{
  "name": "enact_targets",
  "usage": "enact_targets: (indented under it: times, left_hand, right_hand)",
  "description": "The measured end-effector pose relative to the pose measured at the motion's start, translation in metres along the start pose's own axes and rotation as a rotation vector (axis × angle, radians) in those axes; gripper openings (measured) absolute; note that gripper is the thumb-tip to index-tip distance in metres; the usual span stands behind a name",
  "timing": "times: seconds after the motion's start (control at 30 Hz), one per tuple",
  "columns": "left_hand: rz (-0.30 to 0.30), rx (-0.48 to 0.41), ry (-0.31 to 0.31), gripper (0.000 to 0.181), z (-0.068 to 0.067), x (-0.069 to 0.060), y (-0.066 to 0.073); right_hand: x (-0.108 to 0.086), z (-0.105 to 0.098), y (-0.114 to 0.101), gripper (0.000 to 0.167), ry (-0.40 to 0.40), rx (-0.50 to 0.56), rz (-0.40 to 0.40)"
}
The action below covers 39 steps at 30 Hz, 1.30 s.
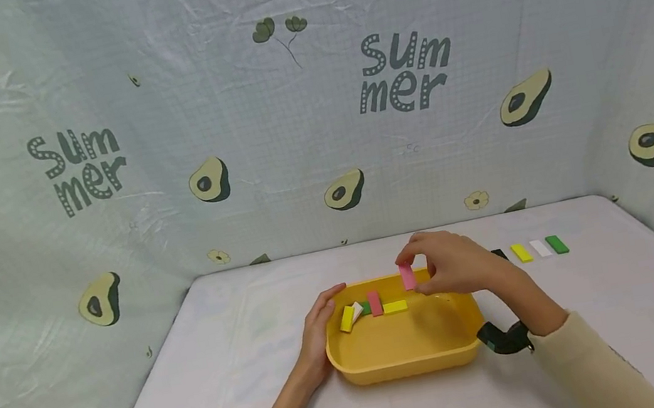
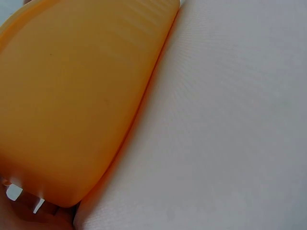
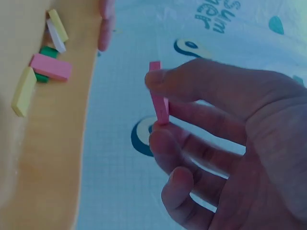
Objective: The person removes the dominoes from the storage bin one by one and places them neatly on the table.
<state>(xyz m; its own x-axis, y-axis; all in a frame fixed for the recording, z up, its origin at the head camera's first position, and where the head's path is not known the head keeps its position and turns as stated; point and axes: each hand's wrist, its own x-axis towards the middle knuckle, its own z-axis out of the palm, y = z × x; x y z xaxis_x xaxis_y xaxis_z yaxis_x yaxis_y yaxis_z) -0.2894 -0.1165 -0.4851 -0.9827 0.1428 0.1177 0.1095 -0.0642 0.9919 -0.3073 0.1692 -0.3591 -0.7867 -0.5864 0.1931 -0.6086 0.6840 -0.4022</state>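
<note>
My right hand [image 1: 456,260] pinches a small pink block [image 1: 407,277] between thumb and fingers, above the back right of a yellow plastic tub [image 1: 413,367]. Up close, the right wrist view has the block [image 3: 158,91] held by its ends. My left hand [image 1: 319,332] lies along the tub's left side, fingers extended against the outer wall. Inside the tub, yellow blocks [image 1: 395,307], a white block [image 1: 356,311], a green block [image 1: 366,308] and another pink block [image 1: 374,303] lie near the back left. That pink block rests across the green one.
On the white table [image 1: 202,391], right of the tub, a row holds a black block [image 1: 499,254], a yellow block [image 1: 521,253], a white block [image 1: 540,248] and a green block [image 1: 557,244]. My right hand partly covers the black one. A printed sheet [image 1: 260,114] hangs behind the table.
</note>
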Motion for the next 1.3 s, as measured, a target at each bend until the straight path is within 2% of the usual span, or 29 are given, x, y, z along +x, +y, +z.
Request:
enact_targets:
  times: [0.17, 0.3, 0.47, 0.63, 0.97, 1.3]
  left_hand:
    - [-0.009, 0.016, 0.012, 0.047, 0.001, -0.003, -0.002]
    - [-0.009, 0.01, 0.015, 0.048, 0.0, -0.002, -0.002]
    - [-0.015, 0.006, 0.012, 0.048, -0.001, -0.002, -0.001]
    - [-0.016, 0.007, 0.01, 0.047, -0.001, -0.001, 0.0]
    - [-0.012, 0.006, 0.0, 0.048, 0.0, 0.0, 0.001]
    - [-0.018, -0.004, 0.001, 0.047, -0.001, -0.001, 0.001]
  right_hand:
    - [-0.01, -0.016, 0.014, 0.037, 0.021, 0.05, -0.006]
    - [-0.02, -0.026, 0.029, 0.038, 0.045, 0.037, 0.019]
    - [-0.035, -0.033, 0.05, 0.038, 0.068, 0.031, 0.04]
    - [-0.049, -0.037, 0.068, 0.041, 0.058, 0.056, 0.071]
    - [-0.068, -0.034, 0.096, 0.042, -0.001, 0.079, 0.114]
    - [-0.075, -0.018, 0.128, 0.047, -0.074, 0.185, 0.232]
